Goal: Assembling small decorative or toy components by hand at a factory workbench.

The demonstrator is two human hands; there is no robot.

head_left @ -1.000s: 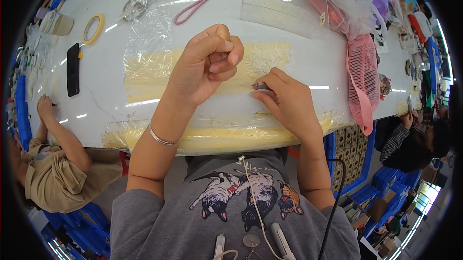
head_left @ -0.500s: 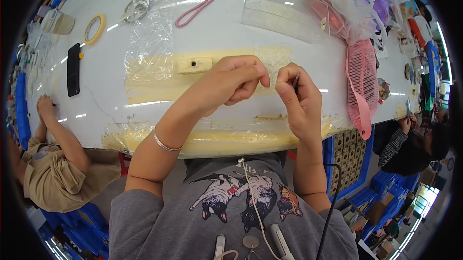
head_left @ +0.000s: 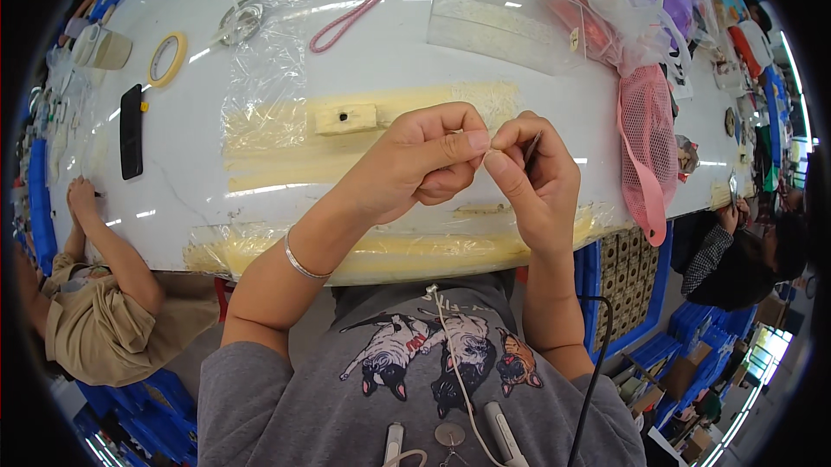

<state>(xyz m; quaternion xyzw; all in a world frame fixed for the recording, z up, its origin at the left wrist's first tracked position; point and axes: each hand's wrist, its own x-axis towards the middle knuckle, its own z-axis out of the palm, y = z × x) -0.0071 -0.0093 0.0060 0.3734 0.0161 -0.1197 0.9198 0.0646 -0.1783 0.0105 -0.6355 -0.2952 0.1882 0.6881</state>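
Head view: the left hand (head_left: 433, 155) is pinched closed, its fingertips just beside those of the right hand (head_left: 537, 181); anything between is too small to identify. The right hand grips a thin dark tool (head_left: 534, 148). Beyond, a pale holed block (head_left: 361, 119) lies on the counter (head_left: 190, 151); a clear box (head_left: 506, 21) sits farther back.

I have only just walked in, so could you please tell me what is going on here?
At the table, a person's left hand and right hand are fingertip to fingertip; anything pinched between them is too small to identify. The right hand also holds a thin dark item. A pale block with a dark hole lies beyond the left hand, untouched.
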